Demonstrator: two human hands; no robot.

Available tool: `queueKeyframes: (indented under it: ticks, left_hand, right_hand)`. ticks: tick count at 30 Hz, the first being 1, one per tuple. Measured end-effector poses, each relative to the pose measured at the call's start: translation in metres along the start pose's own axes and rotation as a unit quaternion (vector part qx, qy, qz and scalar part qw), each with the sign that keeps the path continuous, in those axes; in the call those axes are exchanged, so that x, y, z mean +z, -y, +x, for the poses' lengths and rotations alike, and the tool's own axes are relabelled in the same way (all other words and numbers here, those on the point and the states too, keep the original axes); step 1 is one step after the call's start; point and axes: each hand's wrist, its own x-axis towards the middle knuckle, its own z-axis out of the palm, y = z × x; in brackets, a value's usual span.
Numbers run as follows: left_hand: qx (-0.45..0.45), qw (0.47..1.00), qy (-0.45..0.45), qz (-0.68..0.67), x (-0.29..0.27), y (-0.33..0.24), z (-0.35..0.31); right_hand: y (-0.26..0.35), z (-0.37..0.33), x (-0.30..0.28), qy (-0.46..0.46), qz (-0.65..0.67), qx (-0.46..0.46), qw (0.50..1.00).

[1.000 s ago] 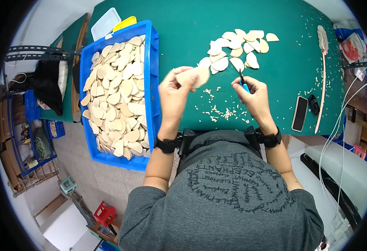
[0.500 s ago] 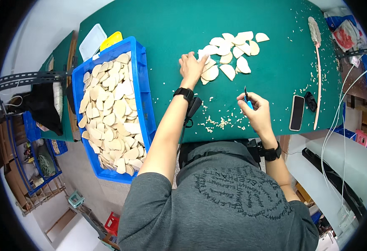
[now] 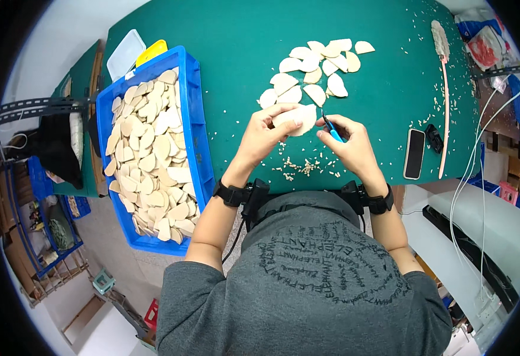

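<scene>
My left hand (image 3: 266, 133) is closed on a pale cream half-round piece (image 3: 302, 118), with the thumb on top and the fingers behind it. My right hand (image 3: 352, 142) grips a small blue-handled tool with a narrow dark tip (image 3: 335, 132). The tip is close to the right edge of the held piece; I cannot tell whether they touch. Beyond both hands a loose group of similar flat pieces (image 3: 314, 94) lies on the green tabletop (image 3: 236, 35), some overlapping. Small pale scraps (image 3: 298, 167) are scattered just below my hands.
A blue crate (image 3: 198, 127) full of the same pale pieces stands at the left. Behind it are a white tray (image 3: 126, 54) and a yellow one (image 3: 151, 53). On the right lie a phone (image 3: 414, 154), a small black object (image 3: 434, 138) and a long-handled duster (image 3: 443, 107).
My left hand has taken a pale piece from the group and brought it nearer and to the right. My right hand has moved up and left with the tool, beside that piece.
</scene>
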Motion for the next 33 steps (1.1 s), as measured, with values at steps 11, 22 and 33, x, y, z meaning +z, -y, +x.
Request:
queueKeyframes:
  ticks: [11, 22, 33]
  left_hand:
    - [0.070, 0.994, -0.050, 0.074, 0.003, -0.023, -0.038]
    - [0.098, 0.984, -0.066, 0.137, 0.006, -0.022, -0.046]
    - [0.115, 0.953, -0.274, 0.067, -0.051, -0.020, -0.059]
  right_hand:
    - [0.011, -0.003, 0.011, 0.057, 0.018, -0.045, 0.997]
    - [0.009, -0.007, 0.013, 0.058, 0.000, -0.020, 0.998]
    - [0.000, -0.002, 0.013, 0.013, 0.100, 0.018, 0.995]
